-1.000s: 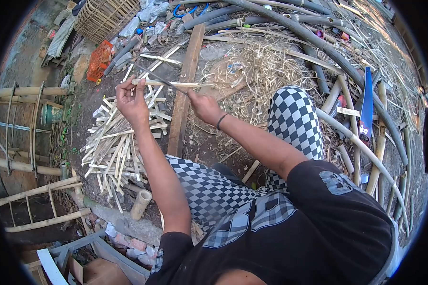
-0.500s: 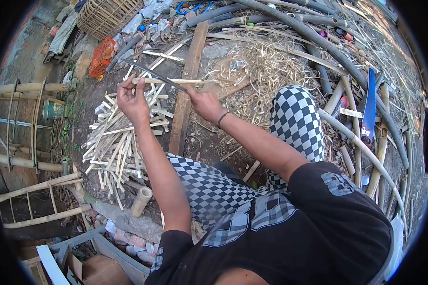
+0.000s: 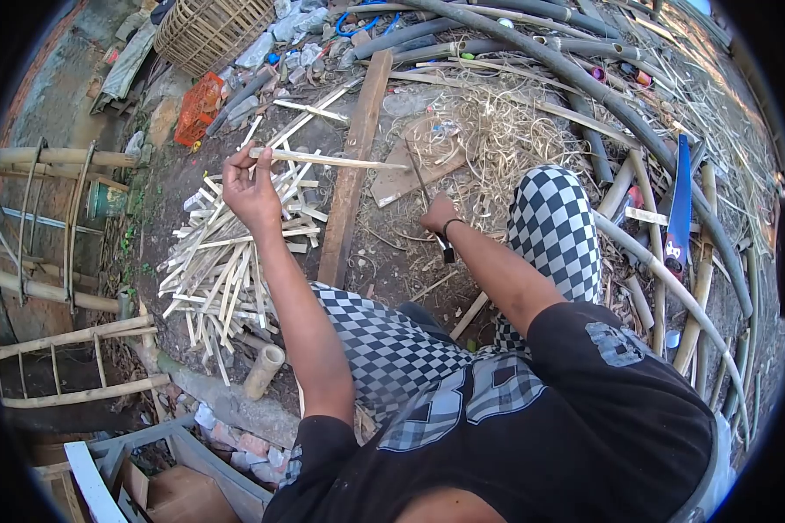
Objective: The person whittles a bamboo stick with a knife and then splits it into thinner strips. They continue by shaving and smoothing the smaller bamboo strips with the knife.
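My left hand [image 3: 251, 192] is closed on one end of a pale bamboo strip [image 3: 340, 161], thumb and fingers pinching it. The strip points right, crossing over a wooden plank [image 3: 344, 205]. My right hand [image 3: 441, 215] wraps the handle of a long-bladed knife [image 3: 419, 180], whose dark narrow blade slants up and away. At the blade's upper part, the strip's far end comes very close. Beneath and beside my left hand lies a heap of split bamboo strips [image 3: 222, 279]. A flat tan board [image 3: 392, 185] rests under the strip's tip.
Curly bamboo shavings [image 3: 515, 131] spread ahead of my right knee. A blue handsaw [image 3: 679, 196] stands among bamboo poles [image 3: 663, 261] on the right. Far left are an orange crate [image 3: 201, 109] and a woven basket [image 3: 214, 35]. A short bamboo piece [image 3: 263, 370] lies near my left forearm.
My right hand has moved right and toward me, and the knife has swung from lying along the strip near my left hand to the strip's far end. My left hand keeps its hold.
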`<control>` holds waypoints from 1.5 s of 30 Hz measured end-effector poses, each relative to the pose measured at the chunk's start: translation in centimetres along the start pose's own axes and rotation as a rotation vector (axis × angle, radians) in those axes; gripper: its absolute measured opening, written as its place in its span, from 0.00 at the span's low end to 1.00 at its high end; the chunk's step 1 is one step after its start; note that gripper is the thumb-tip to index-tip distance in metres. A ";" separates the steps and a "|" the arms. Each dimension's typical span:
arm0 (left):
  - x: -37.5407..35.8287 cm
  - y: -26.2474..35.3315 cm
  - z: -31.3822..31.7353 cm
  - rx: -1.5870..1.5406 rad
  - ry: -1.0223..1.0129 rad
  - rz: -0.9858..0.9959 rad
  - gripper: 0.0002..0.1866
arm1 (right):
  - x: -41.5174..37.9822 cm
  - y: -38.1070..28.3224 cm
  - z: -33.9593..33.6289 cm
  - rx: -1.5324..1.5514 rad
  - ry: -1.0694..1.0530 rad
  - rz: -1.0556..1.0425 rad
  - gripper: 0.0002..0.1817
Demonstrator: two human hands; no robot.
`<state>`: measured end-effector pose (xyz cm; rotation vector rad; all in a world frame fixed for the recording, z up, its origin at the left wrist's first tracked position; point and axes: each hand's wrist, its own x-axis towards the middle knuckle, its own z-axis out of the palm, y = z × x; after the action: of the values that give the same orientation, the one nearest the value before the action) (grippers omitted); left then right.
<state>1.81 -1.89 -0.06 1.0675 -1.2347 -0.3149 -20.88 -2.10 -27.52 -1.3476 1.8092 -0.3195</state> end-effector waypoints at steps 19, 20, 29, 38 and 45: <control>-0.3 2.1 -0.4 -0.028 -0.150 0.052 0.19 | -13.5 -14.5 -11.8 0.461 -0.022 -0.621 0.20; -0.4 2.4 -0.2 -0.016 -0.187 0.121 0.18 | -14.3 -14.8 -11.9 0.449 0.079 -0.760 0.19; -0.7 3.0 1.0 -0.046 -0.231 0.103 0.17 | -15.8 -14.9 -11.5 0.355 0.166 -0.772 0.18; -0.5 2.7 1.3 -0.036 -0.251 0.059 0.17 | -16.8 -15.7 -12.4 0.380 0.179 -0.764 0.17; -0.9 3.1 1.7 -0.046 -0.257 0.054 0.17 | -16.6 -15.9 -13.0 0.277 0.143 -0.728 0.19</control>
<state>-1.04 -0.48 1.79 0.9734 -1.4752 -0.4471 -18.70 2.91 -1.66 -1.7657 1.2533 -1.0310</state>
